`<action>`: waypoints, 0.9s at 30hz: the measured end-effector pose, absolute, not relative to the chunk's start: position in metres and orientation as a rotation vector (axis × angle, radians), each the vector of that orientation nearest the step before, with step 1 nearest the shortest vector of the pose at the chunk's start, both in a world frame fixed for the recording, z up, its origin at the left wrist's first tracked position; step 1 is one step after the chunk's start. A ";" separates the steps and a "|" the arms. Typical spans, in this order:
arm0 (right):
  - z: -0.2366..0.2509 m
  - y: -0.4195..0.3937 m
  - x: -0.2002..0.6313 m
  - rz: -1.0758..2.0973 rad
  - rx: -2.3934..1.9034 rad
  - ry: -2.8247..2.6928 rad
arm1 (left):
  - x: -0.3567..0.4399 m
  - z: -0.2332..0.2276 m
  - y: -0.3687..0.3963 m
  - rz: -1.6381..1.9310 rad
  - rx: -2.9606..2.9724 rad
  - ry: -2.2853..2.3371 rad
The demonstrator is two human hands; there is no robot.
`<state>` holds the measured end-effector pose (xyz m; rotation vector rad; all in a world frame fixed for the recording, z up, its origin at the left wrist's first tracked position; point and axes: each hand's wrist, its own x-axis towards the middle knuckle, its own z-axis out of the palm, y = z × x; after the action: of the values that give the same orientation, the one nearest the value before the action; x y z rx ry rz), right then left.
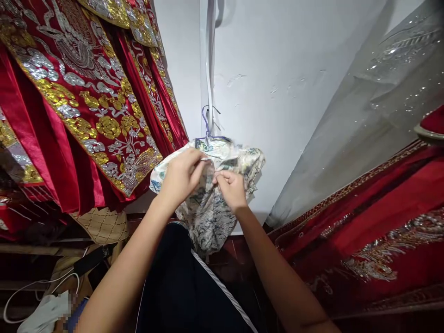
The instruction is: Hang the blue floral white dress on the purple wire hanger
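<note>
A pale patterned garment point(211, 208) with blue-grey print hangs on a blue wire hanger point(206, 127) against a white wall. My left hand point(182, 175) grips the fabric near its collar. My right hand point(231, 188) pinches the cloth just beside it, fingertips almost meeting the left hand's. Both forearms reach up from the bottom of the view. What the fingers pinch is hidden by the folds.
Red robes with gold and silver embroidery point(79, 101) hang at the left. A sheer silver sequinned cloth point(374, 101) and another red embroidered garment point(374, 231) hang at the right. A dark garment with white piping point(180, 286) lies below. White cable point(38, 284) sits at lower left.
</note>
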<state>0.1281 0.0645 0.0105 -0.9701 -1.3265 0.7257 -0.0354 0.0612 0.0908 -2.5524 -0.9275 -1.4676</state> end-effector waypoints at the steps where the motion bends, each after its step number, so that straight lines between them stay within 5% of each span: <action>1: 0.001 0.067 0.130 0.743 -1.007 -1.312 | -0.042 0.093 0.063 -1.603 -2.458 -0.949; 6: -0.029 0.049 0.134 0.888 -1.038 -1.312 | -0.099 0.068 0.085 -2.519 -1.821 -1.256; 11: -0.039 0.008 0.122 0.948 -0.977 -1.355 | -0.096 -0.043 0.078 -3.286 -1.292 -1.630; 17: -0.082 -0.031 0.125 0.938 -0.972 -1.006 | -0.037 -0.129 0.029 -3.481 -1.211 -2.007; 22: -0.086 -0.033 0.154 0.812 -0.947 -0.912 | -0.029 -0.089 0.007 -3.551 -1.571 -1.665; 27: -0.091 -0.025 0.150 0.908 -1.016 -1.191 | 0.001 -0.043 -0.029 -3.066 -2.367 -1.538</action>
<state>0.1498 -0.0251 -0.0911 -1.0155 -1.1915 0.9078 0.0011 -0.0288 -0.0432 -2.3671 -1.5379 -3.0662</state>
